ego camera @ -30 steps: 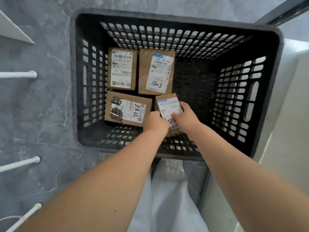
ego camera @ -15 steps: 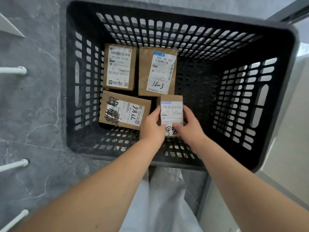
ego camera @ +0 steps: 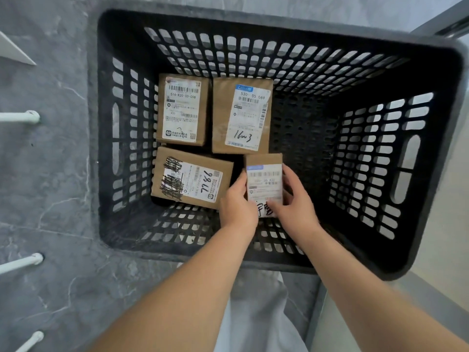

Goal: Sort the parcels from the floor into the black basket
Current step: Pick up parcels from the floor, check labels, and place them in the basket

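I grip the small parcel (ego camera: pixel 264 179) between my left hand (ego camera: pixel 237 203) and right hand (ego camera: pixel 295 200), fingers curled on its two sides, down inside the black basket (ego camera: pixel 142 250). It sits just right of the scribbled-label parcel (ego camera: pixel 193 181) and just on my side of the parcel marked 16w3 (ego camera: pixel 241 115).

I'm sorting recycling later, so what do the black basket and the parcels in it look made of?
Black basket: probably moulded plastic, matte, with slotted lattice walls. Small parcel and the three others: brown cardboard, matte, creased edges. Their labels: white printed paper.
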Motion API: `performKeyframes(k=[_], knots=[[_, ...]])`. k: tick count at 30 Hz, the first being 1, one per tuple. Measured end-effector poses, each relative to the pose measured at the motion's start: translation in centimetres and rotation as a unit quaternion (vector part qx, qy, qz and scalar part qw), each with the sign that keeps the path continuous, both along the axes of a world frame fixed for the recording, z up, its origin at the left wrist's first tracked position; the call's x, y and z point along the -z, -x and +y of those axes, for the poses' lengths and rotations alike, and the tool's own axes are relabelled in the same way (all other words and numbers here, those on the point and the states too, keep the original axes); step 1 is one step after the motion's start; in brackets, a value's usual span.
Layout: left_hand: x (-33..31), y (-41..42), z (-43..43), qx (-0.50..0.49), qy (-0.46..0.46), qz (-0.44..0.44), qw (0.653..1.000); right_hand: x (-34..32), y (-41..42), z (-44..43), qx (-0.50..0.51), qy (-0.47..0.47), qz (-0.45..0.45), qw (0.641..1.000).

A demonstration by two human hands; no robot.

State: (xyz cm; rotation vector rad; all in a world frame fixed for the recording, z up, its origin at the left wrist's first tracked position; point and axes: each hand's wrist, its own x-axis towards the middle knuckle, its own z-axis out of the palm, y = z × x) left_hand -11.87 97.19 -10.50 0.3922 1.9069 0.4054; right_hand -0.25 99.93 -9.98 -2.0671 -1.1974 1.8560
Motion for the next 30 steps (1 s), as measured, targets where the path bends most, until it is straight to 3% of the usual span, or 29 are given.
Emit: performKeyframes(k=[5,9,13,18,21,24,30], knots=[[0.1,1.5,1.6,0.086,0.019,0.093,0.992,1.8,3.0,1.2,-0.058,0.013,-0.059,0.996],[0.2,0.8,3.2,0.17,0.082,0.208,0.96,2.4,4.0,0.9,-0.124,0.035,-0.12,0.984],[1.1,0.0,2.8,0.201,0.133,0.18,0.954,3.1,4.7,1.4,-0.154,0.099,-0.179,0.967],[1.8,0.5,2.6,0.221,0.137,0.208,0.943,4.2,4.8,1.5,-0.228,0.1,-0.204,0.947],[1.4,0.4,2.7,0.322,0.071,0.23,0.916,4.7,4.7,2.3,-0.283,0.098,-0.216,0.929],[1.4,0.6,2.7,0.421,0.003,0.194,0.886,4.9,5.4,3.2,-0.31,0.112,-0.215,0.919],[1.3,0.1,2.7,0.414,0.102,0.161,0.89,4.4,4.8,3.1,-0.283,0.128,-0.166,0.936]])
